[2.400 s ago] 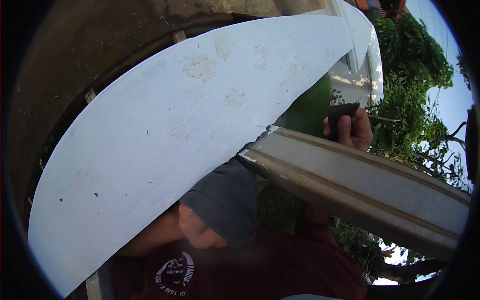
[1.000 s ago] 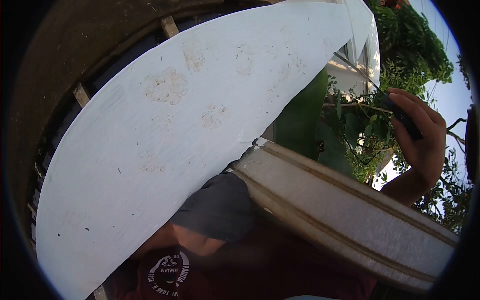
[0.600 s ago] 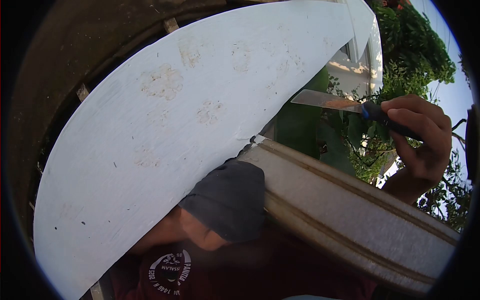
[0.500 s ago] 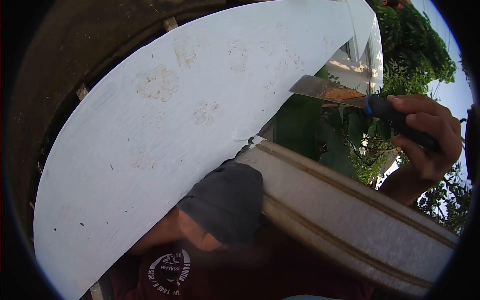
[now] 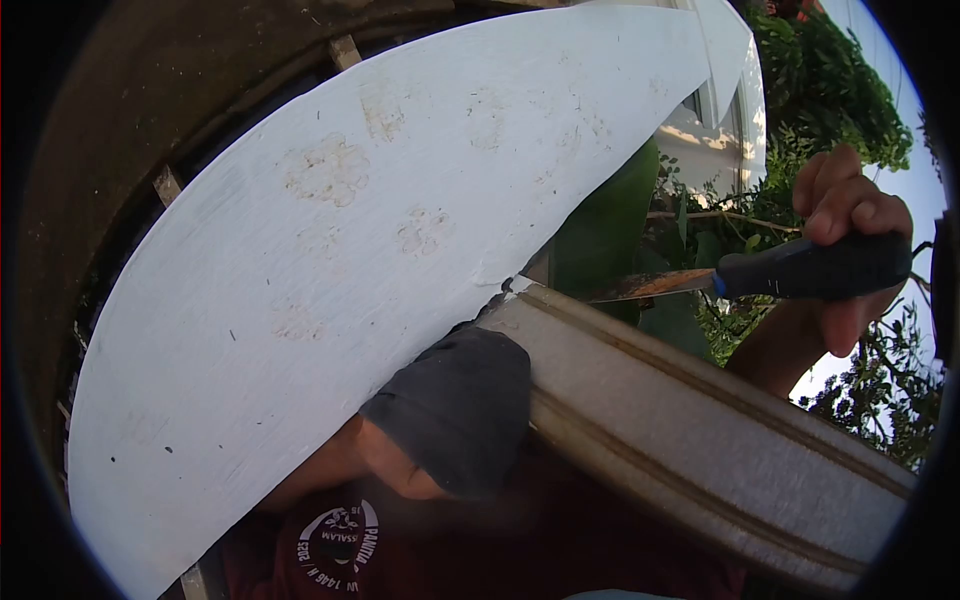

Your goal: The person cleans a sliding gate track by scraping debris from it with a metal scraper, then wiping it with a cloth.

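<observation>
In my right hand (image 5: 855,200), at the right, is a putty knife (image 5: 815,270) with a black and blue handle. Its brown-stained blade points left, seen nearly edge-on, with the tip close to the grey beam's upper edge. My left hand (image 5: 398,462) is low in the middle, mostly covered by a dark grey cloth-like sheet (image 5: 455,400) that it holds against the edge of a large white panel (image 5: 230,260). Its fingers are hidden. Brownish rough patches and small dark specks mark the panel, and its edge near the beam is chipped.
A grey beam (image 5: 680,430) with brown-stained grooves runs from the panel's edge to the lower right. Green leaves (image 5: 610,230) and shrubs stand behind the knife. Brown ground (image 5: 110,130) and short wooden pieces (image 5: 345,52) show past the panel's far edge.
The putty knife has turned and its blade has dropped from beside the panel's edge to near the beam. My right hand's fingers have shifted on the handle. The left hand stays almost still.
</observation>
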Motion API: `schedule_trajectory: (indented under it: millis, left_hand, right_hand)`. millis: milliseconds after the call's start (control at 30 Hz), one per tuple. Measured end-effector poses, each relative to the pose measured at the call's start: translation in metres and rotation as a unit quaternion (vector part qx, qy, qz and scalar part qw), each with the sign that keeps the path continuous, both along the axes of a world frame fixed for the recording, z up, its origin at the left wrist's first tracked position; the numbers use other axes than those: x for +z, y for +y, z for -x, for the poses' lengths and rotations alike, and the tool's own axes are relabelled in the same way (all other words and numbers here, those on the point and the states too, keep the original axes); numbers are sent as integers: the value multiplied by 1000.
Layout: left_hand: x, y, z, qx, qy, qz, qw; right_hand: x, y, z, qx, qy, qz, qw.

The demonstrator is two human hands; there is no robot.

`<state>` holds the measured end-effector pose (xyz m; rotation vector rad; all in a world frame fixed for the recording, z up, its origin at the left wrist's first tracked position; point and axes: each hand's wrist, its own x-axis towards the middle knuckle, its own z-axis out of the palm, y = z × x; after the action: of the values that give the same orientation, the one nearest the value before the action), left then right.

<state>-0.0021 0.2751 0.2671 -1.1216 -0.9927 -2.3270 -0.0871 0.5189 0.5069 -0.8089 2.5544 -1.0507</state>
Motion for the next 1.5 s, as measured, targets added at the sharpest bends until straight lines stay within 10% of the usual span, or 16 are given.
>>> schedule_trajectory:
  millis: [400,1000,1500]
  left_hand:
    - [-2,2,3,-10,-16,-24,1000]
    - [3,9,-5,-21,-22,-65,997]
    - [1,11,-7,-28,-18,-90,995]
  right_hand:
    - [-74,-56,-2,-54,-69,319,944]
    - [-89,-87,-8,-246,58,220,942]
    - [-77,-81,-6,-121,-31,253,959]
